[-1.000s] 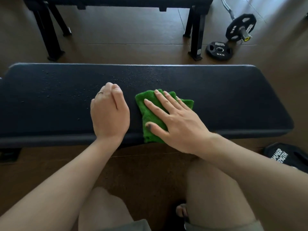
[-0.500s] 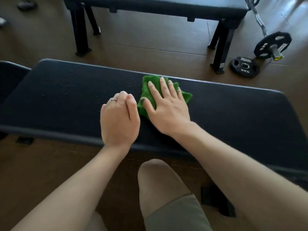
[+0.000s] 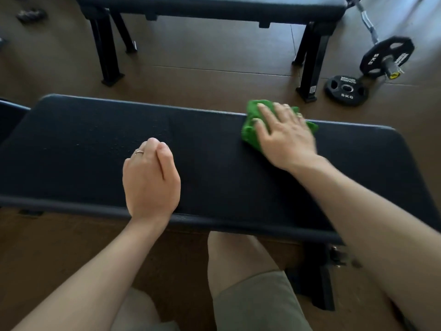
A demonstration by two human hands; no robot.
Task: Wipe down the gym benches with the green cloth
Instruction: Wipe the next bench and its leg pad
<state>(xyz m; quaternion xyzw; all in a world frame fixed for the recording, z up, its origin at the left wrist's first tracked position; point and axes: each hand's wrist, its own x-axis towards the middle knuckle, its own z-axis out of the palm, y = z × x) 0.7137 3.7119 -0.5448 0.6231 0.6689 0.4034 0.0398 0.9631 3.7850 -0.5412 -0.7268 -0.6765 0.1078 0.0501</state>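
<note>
While the right hand (image 3: 285, 134) presses the green cloth (image 3: 250, 133) flat against the near bench (image 3: 238, 177), fingers spread and straight over the fabric, the wipe is judged to be in mid-course. The cloth lies at about 1 o'clock from the centre of the pad, touching its far edge, with folds showing past the fingertips. Fine droplets (image 3: 133, 142) lie on the pad at about 10 o'clock, just beyond the left hand (image 3: 150, 180); that section is judged not yet wiped. The end of the pad at 3 o'clock shows no droplets, though whether it has been wiped cannot be told. The left hand rests on the pad near its front edge, fingers curled under and holding nothing, with a ring (image 3: 139, 152) on one finger. A second bench (image 3: 214, 8) stands at 12 o'clock, well apart; nothing shows whether it has been wiped. Materials: the pad is dark, matte, finely grained upholstery with rounded corners and a rolled front edge; the cloth is thick, looped terry, bunched; the bench legs are square black metal. Two black weight plates (image 3: 346, 89) and a barbell lie on the brown floor at 2 o'clock.
</note>
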